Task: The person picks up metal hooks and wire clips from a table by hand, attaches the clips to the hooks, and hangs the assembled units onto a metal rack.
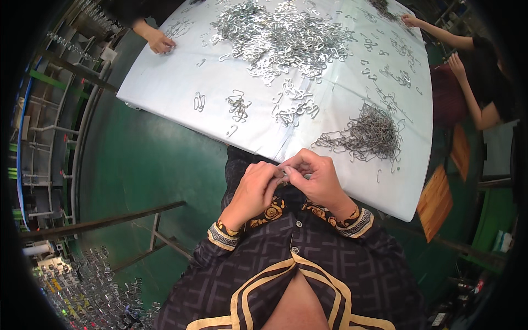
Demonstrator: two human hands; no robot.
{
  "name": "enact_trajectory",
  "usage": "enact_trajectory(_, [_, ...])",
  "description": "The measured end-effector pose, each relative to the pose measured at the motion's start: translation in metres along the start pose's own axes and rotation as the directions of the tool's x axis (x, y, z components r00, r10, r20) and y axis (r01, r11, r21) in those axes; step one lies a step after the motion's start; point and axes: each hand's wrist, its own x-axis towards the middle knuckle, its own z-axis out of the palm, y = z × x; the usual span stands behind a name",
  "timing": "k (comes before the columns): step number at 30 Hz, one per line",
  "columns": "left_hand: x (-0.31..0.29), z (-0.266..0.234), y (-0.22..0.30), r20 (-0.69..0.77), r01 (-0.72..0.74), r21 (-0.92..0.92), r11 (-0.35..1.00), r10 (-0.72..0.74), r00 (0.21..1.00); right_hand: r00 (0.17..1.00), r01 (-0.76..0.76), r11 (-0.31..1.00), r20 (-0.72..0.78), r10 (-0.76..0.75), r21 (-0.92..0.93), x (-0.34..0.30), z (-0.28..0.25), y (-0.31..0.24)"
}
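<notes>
At the near edge of the white-covered table (170,82), my left hand (254,188) and my right hand (320,180) meet fingertip to fingertip. Both pinch at something small, mostly covered by the fingers; a greyish bit shows between them. To the right of my right hand lies a tangled pile of thin dark wire pieces (371,135). Beyond my hands is a loose group of shiny S-shaped metal hooks (294,104). A smaller cluster of hooks (237,107) and a single hook (232,130) lie to the left. Farther back spreads a large heap of hooks (280,38).
Another person's hand (159,43) works at the far left table edge. On the right, a co-worker's hands (456,66) are near the table. Wooden seats (435,203) stand at right. A metal bar frame (110,220) and hanging metal parts (93,286) are at left.
</notes>
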Motion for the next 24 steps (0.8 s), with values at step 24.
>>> enact_trajectory(24, [0.117, 0.083, -0.035, 0.136, -0.195, 0.089, 0.977, 0.182, 0.974, 0.977, 0.169, 0.934, -0.069, -0.2, -0.316, -0.034, 0.021, 0.028])
